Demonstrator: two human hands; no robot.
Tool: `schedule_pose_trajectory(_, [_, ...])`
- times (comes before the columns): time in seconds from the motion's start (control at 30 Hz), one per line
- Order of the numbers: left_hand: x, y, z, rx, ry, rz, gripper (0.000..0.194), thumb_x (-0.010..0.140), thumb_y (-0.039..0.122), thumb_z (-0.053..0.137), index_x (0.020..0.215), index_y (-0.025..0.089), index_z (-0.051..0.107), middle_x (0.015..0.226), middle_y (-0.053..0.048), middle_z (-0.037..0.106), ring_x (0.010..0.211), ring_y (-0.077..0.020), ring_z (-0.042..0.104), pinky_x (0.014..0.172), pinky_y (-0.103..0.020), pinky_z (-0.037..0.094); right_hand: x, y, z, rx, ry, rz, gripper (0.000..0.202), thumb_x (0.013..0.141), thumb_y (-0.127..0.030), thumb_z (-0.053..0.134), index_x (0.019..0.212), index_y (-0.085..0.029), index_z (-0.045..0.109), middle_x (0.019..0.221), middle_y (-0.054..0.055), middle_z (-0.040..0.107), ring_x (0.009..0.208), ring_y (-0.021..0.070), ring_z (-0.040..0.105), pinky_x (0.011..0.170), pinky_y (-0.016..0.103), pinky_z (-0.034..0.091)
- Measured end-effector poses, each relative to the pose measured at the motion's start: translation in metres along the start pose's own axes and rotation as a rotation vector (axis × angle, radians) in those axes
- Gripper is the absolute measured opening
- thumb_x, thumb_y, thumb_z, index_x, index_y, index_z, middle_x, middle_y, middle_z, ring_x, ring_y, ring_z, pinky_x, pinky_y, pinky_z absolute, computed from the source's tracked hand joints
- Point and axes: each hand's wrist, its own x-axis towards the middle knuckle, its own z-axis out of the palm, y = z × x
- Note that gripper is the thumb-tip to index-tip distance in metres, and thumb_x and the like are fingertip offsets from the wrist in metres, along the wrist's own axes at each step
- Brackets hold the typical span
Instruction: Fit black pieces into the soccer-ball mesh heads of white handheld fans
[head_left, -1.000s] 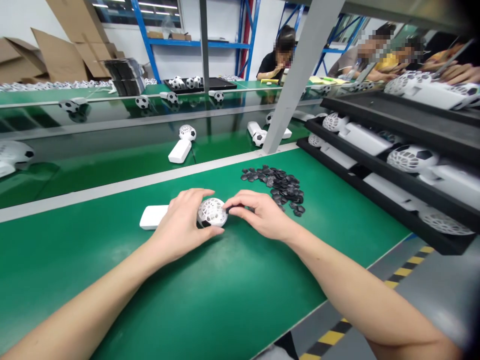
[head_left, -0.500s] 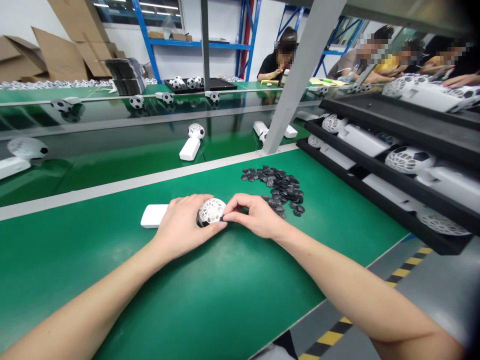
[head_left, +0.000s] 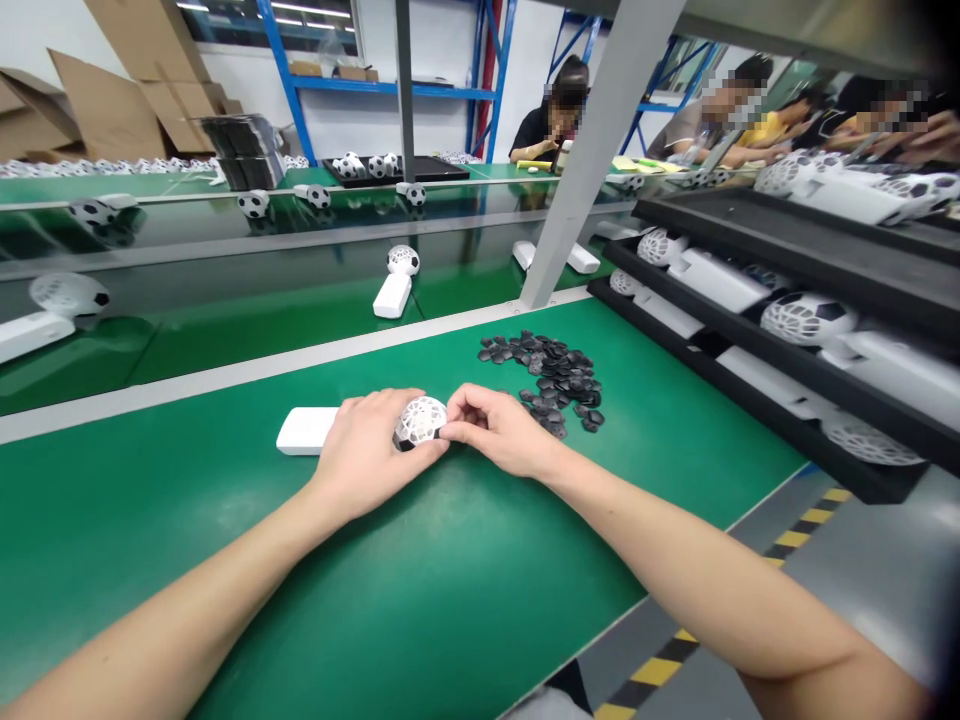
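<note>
A white handheld fan with a football-shaped grille head (head_left: 420, 420) lies on the green bench (head_left: 450, 600), its white handle (head_left: 304, 431) pointing left. My left hand (head_left: 367, 455) wraps around the head and holds it down. My right hand (head_left: 499, 432) pinches at the right side of the grille with thumb and fingertips; what sits between them is too small to tell. A heap of small black pentagon pieces (head_left: 555, 375) lies just right of my right hand.
Black trays (head_left: 757, 330) holding several similar fans are stacked at the right. A conveyor belt (head_left: 225, 310) behind the bench carries more fans, one being (head_left: 396, 282). A grey post (head_left: 577, 180) rises at the bench's far edge. People sit at the far tables.
My right hand has closed in against the grille head, fingers now pinched on its right side. The fans on the conveyor have drifted to the right.
</note>
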Motion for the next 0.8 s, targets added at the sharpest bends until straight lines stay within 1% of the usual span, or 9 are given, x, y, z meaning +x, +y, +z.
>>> schedule_pose_trajectory(0.1, [0.000, -0.005, -0.001, -0.033, -0.047, 0.100, 0.051, 0.073, 0.051, 0.053, 0.113, 0.020, 0.051, 0.107, -0.006, 0.059, 0.101, -0.0259, 0.051, 0.091, -0.044, 0.035, 0.004, 0.004, -0.014, -0.117, 0.073, 0.030, 0.017, 0.075, -0.033, 0.059, 0.072, -0.018, 0.052, 0.065, -0.003, 0.053, 0.059, 0.0089, 0.048, 0.057, 0.022, 0.040])
schedule_pose_trajectory(0.23, [-0.002, -0.012, -0.002, -0.003, -0.044, 0.137, 0.065, 0.067, 0.057, 0.058, 0.118, 0.018, 0.048, 0.110, -0.009, 0.055, 0.110, -0.0288, 0.043, 0.103, -0.053, 0.017, 0.007, 0.012, -0.044, -0.546, 0.347, 0.077, 0.009, 0.075, -0.027, 0.059, 0.073, -0.018, 0.060, 0.074, 0.000, 0.059, 0.065, 0.0111, 0.051, 0.065, 0.026, 0.041])
schedule_pose_trajectory(0.3, [-0.003, -0.013, -0.003, -0.002, -0.067, 0.127, 0.065, 0.067, 0.055, 0.059, 0.120, 0.018, 0.046, 0.112, -0.010, 0.054, 0.113, -0.0302, 0.040, 0.103, -0.054, 0.016, 0.007, 0.014, -0.053, -0.724, 0.330, 0.149, 0.007, 0.073, -0.026, 0.062, 0.076, -0.020, 0.064, 0.080, 0.002, 0.061, 0.069, 0.0137, 0.054, 0.066, 0.028, 0.041])
schedule_pose_trajectory(0.4, [-0.004, -0.013, -0.004, -0.041, -0.185, 0.146, 0.063, 0.072, 0.046, 0.058, 0.128, 0.024, 0.038, 0.127, -0.009, 0.046, 0.125, -0.0314, 0.028, 0.103, -0.055, 0.017, 0.006, 0.013, -0.054, -0.826, 0.189, 0.214, 0.012, 0.073, -0.027, 0.062, 0.082, -0.021, 0.066, 0.086, 0.004, 0.063, 0.077, 0.0168, 0.057, 0.068, 0.029, 0.042])
schedule_pose_trajectory(0.47, [-0.005, -0.010, -0.002, -0.050, -0.198, 0.133, 0.067, 0.071, 0.047, 0.059, 0.130, 0.026, 0.034, 0.136, -0.007, 0.038, 0.130, -0.0322, 0.019, 0.104, -0.056, 0.014, 0.007, 0.011, -0.050, -0.850, 0.127, 0.191, 0.011, 0.076, -0.025, 0.060, 0.083, -0.021, 0.067, 0.088, 0.005, 0.064, 0.083, 0.0177, 0.057, 0.071, 0.028, 0.042])
schedule_pose_trajectory(0.53, [-0.006, -0.007, 0.001, -0.051, -0.153, 0.089, 0.069, 0.070, 0.050, 0.059, 0.129, 0.025, 0.036, 0.136, -0.009, 0.037, 0.131, -0.0326, 0.017, 0.104, -0.056, 0.010, 0.007, 0.008, -0.046, -0.872, 0.106, 0.152, 0.008, 0.076, -0.021, 0.058, 0.079, -0.021, 0.066, 0.088, 0.005, 0.064, 0.086, 0.0180, 0.056, 0.072, 0.028, 0.042])
schedule_pose_trajectory(0.63, [-0.005, -0.004, 0.002, -0.077, -0.149, 0.062, 0.062, 0.071, 0.047, 0.058, 0.125, 0.023, 0.040, 0.132, -0.009, 0.042, 0.132, -0.0314, 0.016, 0.105, -0.056, 0.008, 0.006, 0.006, -0.041, -0.822, 0.099, 0.113, 0.008, 0.075, -0.015, 0.056, 0.078, -0.020, 0.062, 0.077, 0.003, 0.063, 0.074, 0.0152, 0.057, 0.065, 0.026, 0.042])
schedule_pose_trajectory(0.73, [-0.003, -0.005, -0.002, -0.125, -0.244, 0.098, 0.060, 0.072, 0.040, 0.059, 0.126, 0.025, 0.039, 0.135, -0.008, 0.038, 0.133, -0.0300, 0.011, 0.105, -0.055, 0.009, 0.001, 0.004, -0.036, -0.573, 0.061, 0.082, 0.012, 0.081, -0.016, 0.047, 0.085, -0.020, 0.058, 0.067, -0.001, 0.059, 0.057, 0.0101, 0.054, 0.056, 0.023, 0.042])
schedule_pose_trajectory(0.8, [-0.001, -0.007, -0.006, -0.169, -0.292, 0.106, 0.061, 0.072, 0.038, 0.059, 0.128, 0.026, 0.037, 0.138, -0.007, 0.034, 0.134, -0.0295, 0.007, 0.106, -0.053, 0.014, -0.002, 0.003, -0.034, -0.340, 0.007, 0.120, 0.013, 0.083, -0.022, 0.045, 0.090, -0.021, 0.056, 0.067, -0.002, 0.058, 0.050, 0.0083, 0.053, 0.051, 0.022, 0.044])
